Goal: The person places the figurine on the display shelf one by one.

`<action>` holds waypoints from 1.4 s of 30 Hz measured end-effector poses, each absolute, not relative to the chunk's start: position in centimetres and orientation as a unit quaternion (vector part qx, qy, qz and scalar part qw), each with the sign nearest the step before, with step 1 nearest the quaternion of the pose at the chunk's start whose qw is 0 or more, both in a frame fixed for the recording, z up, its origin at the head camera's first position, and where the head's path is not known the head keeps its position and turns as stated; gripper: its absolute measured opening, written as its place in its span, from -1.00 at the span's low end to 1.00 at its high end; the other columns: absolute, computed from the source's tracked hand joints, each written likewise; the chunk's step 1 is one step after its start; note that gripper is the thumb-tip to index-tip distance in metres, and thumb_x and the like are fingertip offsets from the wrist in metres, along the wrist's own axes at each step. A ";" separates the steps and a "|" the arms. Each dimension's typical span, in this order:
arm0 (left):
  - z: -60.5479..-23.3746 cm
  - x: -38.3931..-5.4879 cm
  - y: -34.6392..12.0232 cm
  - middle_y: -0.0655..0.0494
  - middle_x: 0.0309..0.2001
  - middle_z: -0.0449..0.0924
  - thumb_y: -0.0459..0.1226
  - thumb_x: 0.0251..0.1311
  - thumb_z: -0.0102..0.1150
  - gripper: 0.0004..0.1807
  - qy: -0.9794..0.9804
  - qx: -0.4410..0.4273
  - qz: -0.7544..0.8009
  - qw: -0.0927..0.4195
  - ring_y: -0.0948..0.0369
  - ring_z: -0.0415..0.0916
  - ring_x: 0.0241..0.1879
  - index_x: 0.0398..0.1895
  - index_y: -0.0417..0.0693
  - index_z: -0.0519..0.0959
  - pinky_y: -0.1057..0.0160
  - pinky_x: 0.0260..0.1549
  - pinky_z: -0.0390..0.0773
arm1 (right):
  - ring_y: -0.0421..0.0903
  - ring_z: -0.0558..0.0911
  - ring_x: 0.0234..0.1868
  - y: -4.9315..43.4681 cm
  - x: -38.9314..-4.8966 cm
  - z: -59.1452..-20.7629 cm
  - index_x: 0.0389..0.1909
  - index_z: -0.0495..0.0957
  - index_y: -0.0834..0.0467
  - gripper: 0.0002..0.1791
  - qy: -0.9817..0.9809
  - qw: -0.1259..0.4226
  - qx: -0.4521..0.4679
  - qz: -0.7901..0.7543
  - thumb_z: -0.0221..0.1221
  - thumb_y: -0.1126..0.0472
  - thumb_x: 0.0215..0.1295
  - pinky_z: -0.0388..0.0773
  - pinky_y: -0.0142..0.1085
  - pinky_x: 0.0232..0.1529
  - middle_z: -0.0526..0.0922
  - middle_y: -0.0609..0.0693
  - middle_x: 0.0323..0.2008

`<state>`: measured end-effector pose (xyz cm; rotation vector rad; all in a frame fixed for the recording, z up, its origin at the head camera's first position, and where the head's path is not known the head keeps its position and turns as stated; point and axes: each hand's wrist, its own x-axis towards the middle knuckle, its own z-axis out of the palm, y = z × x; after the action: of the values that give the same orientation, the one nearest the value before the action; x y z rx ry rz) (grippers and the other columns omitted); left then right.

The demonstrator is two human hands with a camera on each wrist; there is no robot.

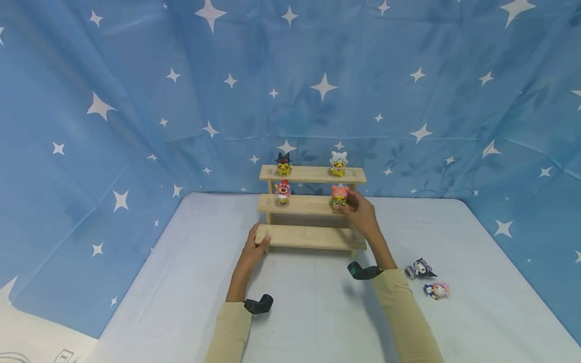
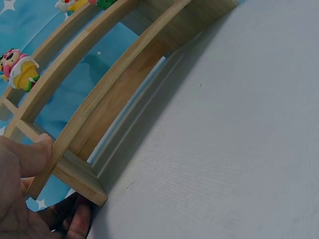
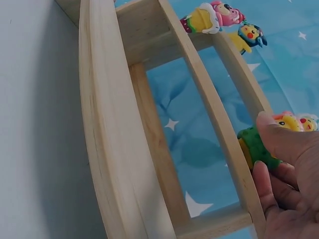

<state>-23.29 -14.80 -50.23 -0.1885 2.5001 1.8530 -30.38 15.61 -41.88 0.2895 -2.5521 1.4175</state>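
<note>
Across the upper frame we see a blue curtain (image 1: pixel 290 60) with white stars, and below it a white-covered desk (image 1: pixel 150 302). At centre stands a three-tier wooden shelf (image 1: pixel 308 237). At its lower left, the left grip (image 1: pixel 251 252) clasps the end of the lowest tier, thumb on top; right of centre, the right grip (image 1: pixel 360 212) pinches a pink-hooded figurine (image 1: pixel 339 194) at the middle tier's right end. Three standing figurines (image 1: pixel 283 191) occupy the upper two tiers; two lying figurines (image 1: pixel 419 268) rest at lower right.
</note>
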 end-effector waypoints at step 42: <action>-50.3 -23.0 -14.8 -0.23 0.52 0.01 0.01 0.45 -0.04 -0.25 0.800 -0.049 0.598 0.006 -0.26 -0.05 0.49 0.57 0.06 -0.07 -0.37 0.34 0.02 | 0.17 0.66 -0.02 14.7 -30.4 -42.3 0.18 0.47 0.26 -0.45 -0.878 0.134 0.089 0.451 0.36 0.20 0.20 0.61 -0.03 -0.03 0.64 0.28 0.05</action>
<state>-22.97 -14.84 -50.30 -0.1530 2.5027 1.8720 -30.37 14.74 -42.26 0.2590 -2.5448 1.3060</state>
